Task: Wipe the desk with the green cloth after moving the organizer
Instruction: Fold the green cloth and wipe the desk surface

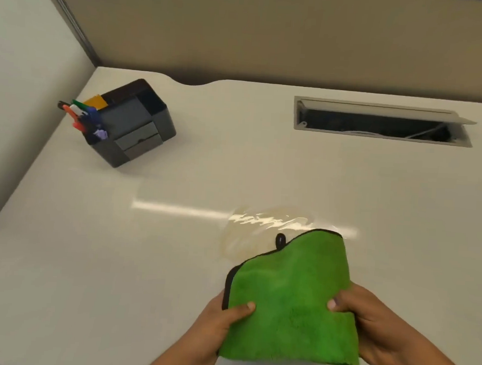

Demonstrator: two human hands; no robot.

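Where green cloth (pixel 289 298) covers, fingers unseen

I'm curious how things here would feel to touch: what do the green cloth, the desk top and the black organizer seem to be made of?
Green cloth: soft, fluffy pile with dark stitched edging, probably microfibre. Desk top: smooth, cream, semi-glossy, mirroring a light strip; likely laminate. Black organizer: rigid, matte dark walls, probably plastic.
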